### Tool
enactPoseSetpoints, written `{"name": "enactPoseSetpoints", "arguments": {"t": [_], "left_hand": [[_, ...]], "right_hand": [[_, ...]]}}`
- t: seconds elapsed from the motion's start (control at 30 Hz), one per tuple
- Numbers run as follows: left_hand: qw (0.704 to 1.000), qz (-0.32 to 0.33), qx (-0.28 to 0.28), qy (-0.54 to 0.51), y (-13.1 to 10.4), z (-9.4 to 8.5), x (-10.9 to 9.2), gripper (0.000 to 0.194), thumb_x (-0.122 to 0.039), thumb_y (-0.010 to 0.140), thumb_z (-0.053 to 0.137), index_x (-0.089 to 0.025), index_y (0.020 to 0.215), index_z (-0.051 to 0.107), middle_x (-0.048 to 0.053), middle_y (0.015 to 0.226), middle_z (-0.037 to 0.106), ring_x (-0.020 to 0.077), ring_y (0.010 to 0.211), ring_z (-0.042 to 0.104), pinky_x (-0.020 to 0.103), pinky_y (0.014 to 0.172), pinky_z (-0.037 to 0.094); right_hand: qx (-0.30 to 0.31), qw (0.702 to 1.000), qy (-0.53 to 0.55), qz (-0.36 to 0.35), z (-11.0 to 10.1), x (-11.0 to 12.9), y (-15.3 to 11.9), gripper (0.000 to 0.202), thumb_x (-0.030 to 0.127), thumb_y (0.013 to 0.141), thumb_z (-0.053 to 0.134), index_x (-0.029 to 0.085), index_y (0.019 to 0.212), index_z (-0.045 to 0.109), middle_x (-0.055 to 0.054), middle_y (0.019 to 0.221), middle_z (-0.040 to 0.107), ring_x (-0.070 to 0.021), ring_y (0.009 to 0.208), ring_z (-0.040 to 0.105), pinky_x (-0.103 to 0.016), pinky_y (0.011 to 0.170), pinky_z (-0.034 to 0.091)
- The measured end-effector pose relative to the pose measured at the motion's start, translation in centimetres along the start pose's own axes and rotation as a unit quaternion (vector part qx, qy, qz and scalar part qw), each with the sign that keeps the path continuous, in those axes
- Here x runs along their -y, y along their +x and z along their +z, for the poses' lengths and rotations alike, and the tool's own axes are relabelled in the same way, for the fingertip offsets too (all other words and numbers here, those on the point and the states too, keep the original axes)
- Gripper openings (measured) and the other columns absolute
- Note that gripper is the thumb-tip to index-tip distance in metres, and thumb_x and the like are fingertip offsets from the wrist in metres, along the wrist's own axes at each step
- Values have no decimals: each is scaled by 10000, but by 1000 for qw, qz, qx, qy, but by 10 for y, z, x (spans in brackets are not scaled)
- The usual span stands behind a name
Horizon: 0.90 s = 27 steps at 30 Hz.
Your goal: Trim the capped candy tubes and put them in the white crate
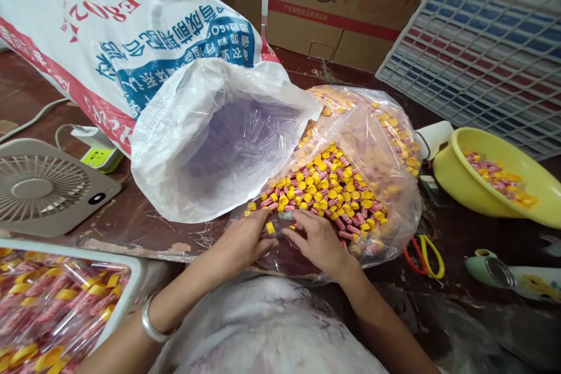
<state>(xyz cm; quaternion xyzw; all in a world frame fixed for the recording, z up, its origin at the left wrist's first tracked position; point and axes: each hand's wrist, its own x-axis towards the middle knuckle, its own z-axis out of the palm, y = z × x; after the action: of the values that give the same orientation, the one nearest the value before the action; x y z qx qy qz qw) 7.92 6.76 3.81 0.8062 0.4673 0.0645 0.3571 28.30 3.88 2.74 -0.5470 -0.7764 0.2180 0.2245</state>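
A clear plastic bag [397, 210] lies open on the table, with a pile of yellow caps and small red-and-white wrapped pieces [322, 184] spilling at its mouth. At the pile's near edge is my left hand [245, 239], thumb and index finger apart. A yellow cap [270, 227] lies between those fingertips; firm contact is not visible. My right hand [322, 242] is bent over the near side of the pile, thumb apart from the other fingers. Close to its fingertips is a small grey piece [287, 216], its kind unclear. Some fingertips are hidden among the pieces.
A large white woven sack [175, 187] gapes open behind the left hand, with clear tubes inside. Left are a fan [35, 187] and a white box of filled tubes [135, 280]. Right are scissors [432, 257], a yellow basin [451, 181] and a white wire rack [421, 29].
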Motion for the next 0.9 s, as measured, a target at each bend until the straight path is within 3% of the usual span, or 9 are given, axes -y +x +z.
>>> {"name": "enactPoseSetpoints", "arguments": {"t": [0.1,0.2,0.27,0.37,0.5,0.67,0.9], "left_hand": [[999,13,4,-30,-7,2,0,286,-326,929,510,-160,1162,521,126,1057,666,282,951,637,395,826,476],[999,27,13,-41,-13,2,-3,203,-306,970,417,-171,1046,549,115,1053,628,262,931,619,413,846,478],[998,37,12,-51,-16,3,-4,210,-300,980,410,-172,1037,566,119,1091,607,259,964,614,420,879,479],[998,33,-7,-58,-18,6,-5,215,-260,969,440,-165,1095,586,127,1128,601,269,1022,616,427,914,483],[998,34,-35,-27,-20,13,-8,297,-186,949,449,-174,1215,582,124,1137,610,278,1027,631,420,880,510],[999,15,-39,28,-23,19,-13,345,-179,964,441,-185,1291,551,115,1112,605,272,953,655,412,820,537],[999,15,-29,14,-27,20,-18,316,-198,992,417,-161,1279,542,125,1143,590,264,1019,643,421,903,537]], "right_hand": [[-40,999,-24,-2,0,-2,-2,19,184,941,590,197,928,593,-72,1001,651,-217,916,619,-308,776,475],[-71,996,61,10,-3,5,-4,218,230,950,573,202,738,528,-27,828,595,-181,778,567,-282,700,434],[-45,987,149,28,-4,10,-5,301,247,932,596,205,659,476,21,703,523,-145,680,509,-256,644,397],[7,963,259,70,-1,13,-7,238,260,896,629,197,689,529,46,682,514,-117,646,483,-229,610,378],[40,941,310,129,5,8,-10,224,294,867,638,188,690,551,50,643,511,-109,610,471,-220,557,352],[43,932,330,142,13,4,-10,218,286,822,634,187,671,513,52,635,476,-103,602,451,-211,531,328],[7,921,365,138,24,11,-5,137,221,733,606,197,683,481,67,623,430,-90,571,407,-200,504,310]]}}
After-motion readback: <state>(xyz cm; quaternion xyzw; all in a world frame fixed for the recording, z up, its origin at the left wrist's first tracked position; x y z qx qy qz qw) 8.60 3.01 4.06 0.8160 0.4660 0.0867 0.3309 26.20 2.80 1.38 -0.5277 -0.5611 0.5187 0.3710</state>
